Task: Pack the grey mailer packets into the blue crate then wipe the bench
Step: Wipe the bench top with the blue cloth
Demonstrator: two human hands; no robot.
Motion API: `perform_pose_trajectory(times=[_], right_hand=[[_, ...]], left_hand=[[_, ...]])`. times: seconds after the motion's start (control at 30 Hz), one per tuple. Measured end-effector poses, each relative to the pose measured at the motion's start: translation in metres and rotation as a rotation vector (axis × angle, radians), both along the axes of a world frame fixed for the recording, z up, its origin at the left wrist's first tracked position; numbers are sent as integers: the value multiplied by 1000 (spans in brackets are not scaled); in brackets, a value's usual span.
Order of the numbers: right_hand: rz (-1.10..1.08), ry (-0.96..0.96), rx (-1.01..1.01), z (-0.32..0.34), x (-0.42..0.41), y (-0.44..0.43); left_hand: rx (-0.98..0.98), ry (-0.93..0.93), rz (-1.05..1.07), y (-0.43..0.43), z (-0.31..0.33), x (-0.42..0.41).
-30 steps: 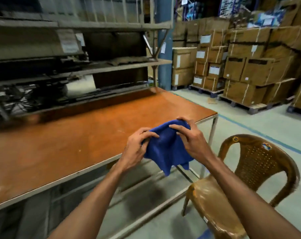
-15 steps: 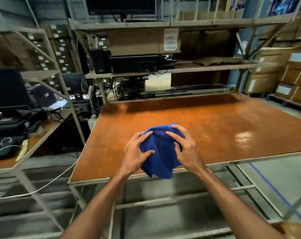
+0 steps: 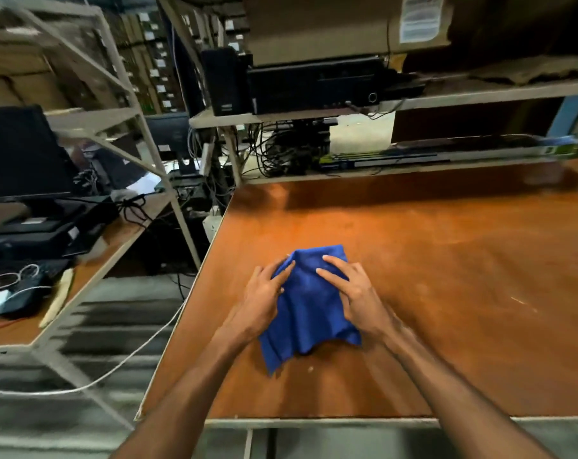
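Observation:
A crumpled blue cloth (image 3: 309, 303) lies on the orange-brown bench (image 3: 446, 276), near its left front part. My left hand (image 3: 264, 296) presses on the cloth's left side and my right hand (image 3: 354, 293) presses on its right side, fingers spread over the fabric. Both hands hold the cloth down against the bench top. No grey mailer packets and no blue crate are in view.
A shelf rack (image 3: 314, 114) with a black computer case (image 3: 314, 84) and tangled cables stands behind the bench. To the left is a second desk (image 3: 92, 260) with a dark monitor (image 3: 19, 154) and small items. A white cable (image 3: 115, 366) hangs between the two.
My view swung left from the chair and stacked boxes to the bench's left end. The cloth, held in the air before, now rests on the bench under both hands.

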State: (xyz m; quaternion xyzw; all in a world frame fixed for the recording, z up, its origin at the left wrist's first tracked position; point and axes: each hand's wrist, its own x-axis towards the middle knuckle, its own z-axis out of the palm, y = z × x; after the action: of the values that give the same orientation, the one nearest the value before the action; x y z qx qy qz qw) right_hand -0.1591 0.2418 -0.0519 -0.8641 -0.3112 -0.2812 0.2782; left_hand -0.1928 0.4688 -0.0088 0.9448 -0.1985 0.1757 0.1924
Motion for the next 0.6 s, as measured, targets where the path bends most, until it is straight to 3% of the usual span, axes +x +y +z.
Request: perform_pose_trajectory(times=[0.17, 0.37, 0.53, 0.6], right_hand=[[-28, 126, 8, -11, 118, 13], [-57, 183, 38, -4, 238, 34], [-67, 249, 51, 4, 321, 59], [-89, 337, -28, -1, 352, 69]], left_hand=[[-66, 152, 54, 21, -3, 123], [-27, 61, 62, 35, 12, 232], [-116, 132, 113, 62, -3, 322], [-38, 178, 170, 74, -16, 352]])
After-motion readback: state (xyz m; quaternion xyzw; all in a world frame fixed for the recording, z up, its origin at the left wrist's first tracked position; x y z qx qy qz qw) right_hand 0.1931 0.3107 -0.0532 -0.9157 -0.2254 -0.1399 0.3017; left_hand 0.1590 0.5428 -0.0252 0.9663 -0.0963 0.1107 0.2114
